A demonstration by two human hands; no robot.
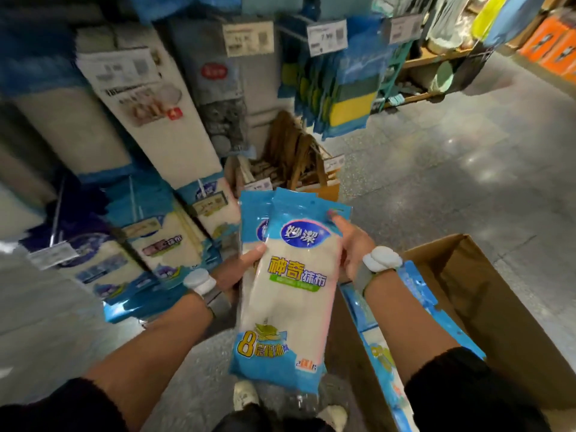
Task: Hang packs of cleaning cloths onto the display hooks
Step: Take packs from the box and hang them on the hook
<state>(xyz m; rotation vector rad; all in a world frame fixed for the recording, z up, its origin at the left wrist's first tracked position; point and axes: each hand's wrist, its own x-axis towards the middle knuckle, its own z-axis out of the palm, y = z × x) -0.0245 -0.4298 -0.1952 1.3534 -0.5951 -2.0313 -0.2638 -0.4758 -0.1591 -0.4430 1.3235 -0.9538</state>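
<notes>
**Q:** Where are the packs of cleaning cloths?

**A:** Centre of frame, held upright above the floor. The front pack (290,291) overlaps a second pack (253,213), whose blue header shows behind it, upper left of the first. Spare packs (385,347) lie in the cardboard box (486,291), lower right. Hanging packs (156,241) of the same kind fill the display at left, where a hook rod (57,215), blurred, ends in a price tag (51,255).

**Q:** How do the hands stand?

**A:** The left hand (243,271) grips both packs at their left edge, with the thumb pressed on the front film and the fingers behind. The right hand (353,251) sits at the right edge. Its forefinger lies straight along the header, the tip just beside the hang hole (338,211). Its other fingers are hidden, so whether they grip cannot be told.

**Q:** How will a pack handle?

**A:** Probably light and soft. It is folded cloth in glossy film, likely to bend rather than keep its shape, and slippery pack against pack. The flat header looks like the stiffest part and carries the hole. The best hold is probably a pinch on the header beside the hole, leaving the hole clear for the hook tip. Held lower down, the top would likely flop. Two packs carried together may slide apart, so their holes need aligning, or one pack goes on at a time.
</notes>
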